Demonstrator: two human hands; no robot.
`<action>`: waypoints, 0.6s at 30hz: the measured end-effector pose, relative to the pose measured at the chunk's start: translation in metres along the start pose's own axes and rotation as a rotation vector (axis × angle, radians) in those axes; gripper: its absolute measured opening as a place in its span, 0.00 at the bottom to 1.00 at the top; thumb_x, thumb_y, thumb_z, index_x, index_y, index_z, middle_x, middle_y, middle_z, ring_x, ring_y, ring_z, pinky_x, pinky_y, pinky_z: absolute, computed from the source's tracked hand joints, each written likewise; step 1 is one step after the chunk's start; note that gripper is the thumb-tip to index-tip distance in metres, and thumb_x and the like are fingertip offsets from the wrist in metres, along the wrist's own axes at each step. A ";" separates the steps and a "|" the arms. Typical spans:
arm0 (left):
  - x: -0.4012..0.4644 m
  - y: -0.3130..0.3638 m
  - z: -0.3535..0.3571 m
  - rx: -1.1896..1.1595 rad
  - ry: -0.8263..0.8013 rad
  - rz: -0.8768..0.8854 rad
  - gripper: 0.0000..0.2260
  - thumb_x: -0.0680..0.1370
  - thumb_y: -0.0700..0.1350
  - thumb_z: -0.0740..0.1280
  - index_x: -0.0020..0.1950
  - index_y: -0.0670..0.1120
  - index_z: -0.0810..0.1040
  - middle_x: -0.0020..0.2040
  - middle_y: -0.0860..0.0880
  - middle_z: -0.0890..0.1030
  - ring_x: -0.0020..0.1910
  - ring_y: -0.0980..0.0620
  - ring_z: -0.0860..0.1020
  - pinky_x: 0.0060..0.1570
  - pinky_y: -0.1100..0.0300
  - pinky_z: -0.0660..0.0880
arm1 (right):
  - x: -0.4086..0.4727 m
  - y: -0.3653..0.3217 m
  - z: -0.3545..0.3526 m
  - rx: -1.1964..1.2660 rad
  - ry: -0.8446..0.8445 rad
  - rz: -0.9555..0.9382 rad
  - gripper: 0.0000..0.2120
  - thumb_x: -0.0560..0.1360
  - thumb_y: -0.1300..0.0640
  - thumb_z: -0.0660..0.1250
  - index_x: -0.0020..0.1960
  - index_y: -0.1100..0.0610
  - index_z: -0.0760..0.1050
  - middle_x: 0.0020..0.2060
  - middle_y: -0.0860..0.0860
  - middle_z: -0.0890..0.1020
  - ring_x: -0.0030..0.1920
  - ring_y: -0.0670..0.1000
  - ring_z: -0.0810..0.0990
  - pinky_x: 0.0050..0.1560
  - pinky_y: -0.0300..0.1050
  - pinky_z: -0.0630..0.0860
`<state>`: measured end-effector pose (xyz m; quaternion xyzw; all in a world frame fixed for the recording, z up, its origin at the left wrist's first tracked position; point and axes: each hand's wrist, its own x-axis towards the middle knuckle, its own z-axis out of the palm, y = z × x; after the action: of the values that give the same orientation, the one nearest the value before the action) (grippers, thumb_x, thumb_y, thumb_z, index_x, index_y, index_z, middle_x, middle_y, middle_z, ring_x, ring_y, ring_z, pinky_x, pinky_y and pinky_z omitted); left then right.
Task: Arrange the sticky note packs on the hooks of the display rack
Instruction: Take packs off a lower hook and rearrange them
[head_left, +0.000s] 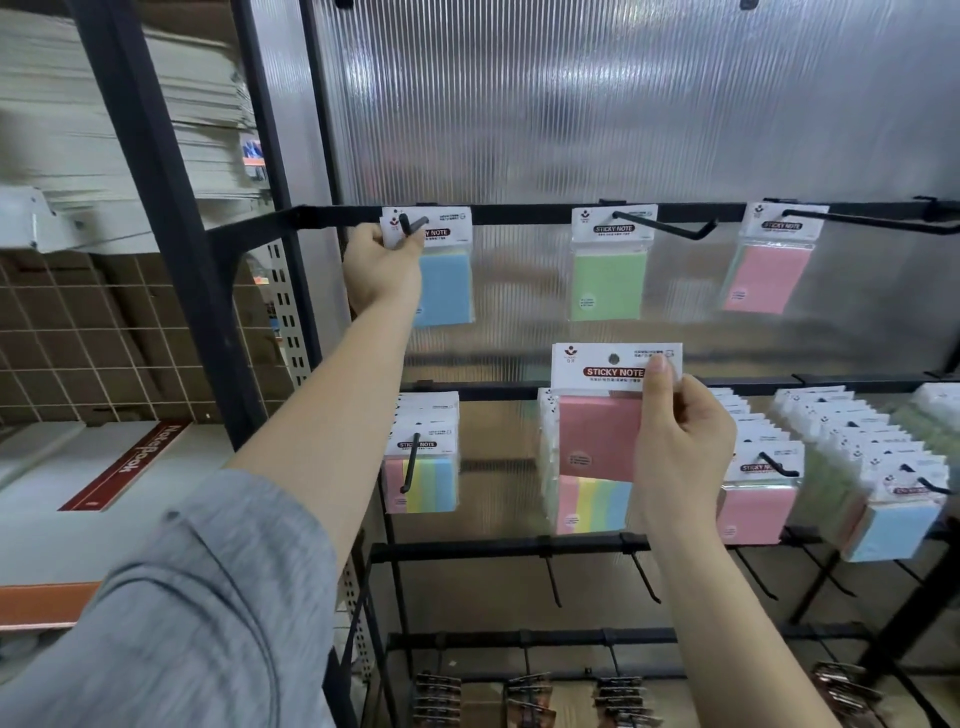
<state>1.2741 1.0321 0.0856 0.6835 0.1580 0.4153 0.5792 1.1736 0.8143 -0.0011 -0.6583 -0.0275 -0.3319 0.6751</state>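
— What are your hands doing?

— My left hand (382, 265) is up at ten o'clock, fingers curled round the white header card of a blue sticky note pack (445, 283) at the leftmost hook (413, 224) of the top rail (519, 213). My right hand (680, 441) is lower, near the middle, pinching a pink sticky note pack (597, 415) by the right edge of its card, thumb across the front. That pack is upright in the air, in front of the middle rail (831, 384), on no hook.

— And around them?

— At one o'clock from my right hand a green pack (610, 275) hangs on the top rail, and further right, at two o'clock, a pink pack (769, 275) hangs slightly tilted. The middle rail carries full hooks: a rainbow-striped stack (423, 478) at eight o'clock from the held pack, another striped stack (592, 506) just behind and below it, then pink and blue stacks toward three o'clock. At six o'clock, bare hooks (644, 577) jut from a lower rail, with binder clips (524, 696) hanging beneath.
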 end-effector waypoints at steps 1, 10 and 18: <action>0.000 -0.002 0.002 0.007 0.000 0.000 0.10 0.74 0.50 0.70 0.47 0.46 0.72 0.43 0.54 0.77 0.38 0.58 0.76 0.29 0.66 0.71 | 0.001 0.000 0.001 0.000 0.001 -0.005 0.24 0.81 0.51 0.60 0.28 0.53 0.57 0.19 0.41 0.62 0.25 0.43 0.59 0.27 0.34 0.57; -0.011 -0.010 0.012 0.105 0.154 0.034 0.21 0.71 0.50 0.74 0.58 0.46 0.69 0.54 0.51 0.71 0.47 0.54 0.71 0.37 0.61 0.74 | 0.007 -0.005 -0.001 -0.008 0.012 -0.034 0.23 0.81 0.51 0.60 0.30 0.56 0.58 0.20 0.43 0.61 0.24 0.43 0.59 0.25 0.33 0.56; -0.068 -0.049 0.010 0.167 -0.135 0.139 0.05 0.78 0.48 0.64 0.50 0.47 0.72 0.49 0.49 0.77 0.46 0.53 0.75 0.42 0.61 0.68 | 0.006 -0.011 -0.016 0.105 0.043 -0.005 0.18 0.79 0.51 0.63 0.31 0.53 0.76 0.24 0.41 0.73 0.28 0.42 0.66 0.29 0.36 0.64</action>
<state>1.2534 0.9913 0.0145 0.7651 0.1050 0.3926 0.4995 1.1664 0.7981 0.0091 -0.6146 -0.0317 -0.3458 0.7083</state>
